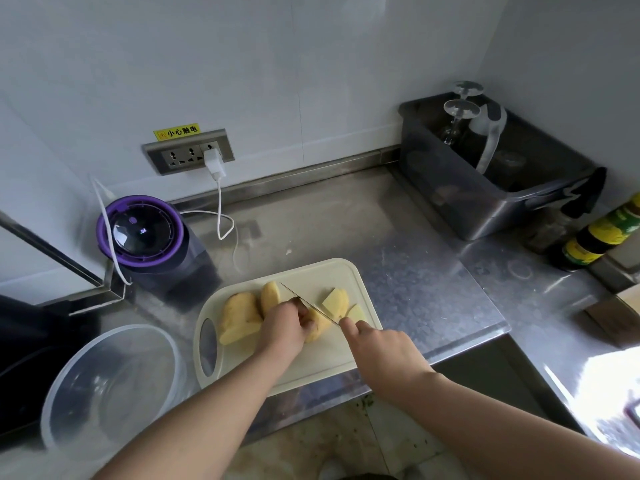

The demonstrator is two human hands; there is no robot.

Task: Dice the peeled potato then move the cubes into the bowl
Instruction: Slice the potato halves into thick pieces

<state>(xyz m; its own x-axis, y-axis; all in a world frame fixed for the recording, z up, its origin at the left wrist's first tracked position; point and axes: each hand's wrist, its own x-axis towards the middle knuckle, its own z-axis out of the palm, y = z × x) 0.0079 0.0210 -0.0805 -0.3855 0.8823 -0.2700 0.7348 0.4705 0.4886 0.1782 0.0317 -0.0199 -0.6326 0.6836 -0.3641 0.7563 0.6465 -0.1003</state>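
Head view: the left hand (285,323) curls round a potato piece (320,329), and the knife (311,304), gripped in the right hand (381,348), slants far-left across it, just right of that hand.

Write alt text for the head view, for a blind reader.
A person's left hand steadies a peeled yellow potato piece on a cream plastic cutting board while the right hand slices it with a thin-bladed knife. A clear plastic bowl stands empty at the left.

Desk (433,271): brushed metal, dull sheen, scuffed. Cutting board (322,362): matt cream plastic. Bowl (110,386): clear glossy plastic. Potato (239,317): moist, smooth cut faces.
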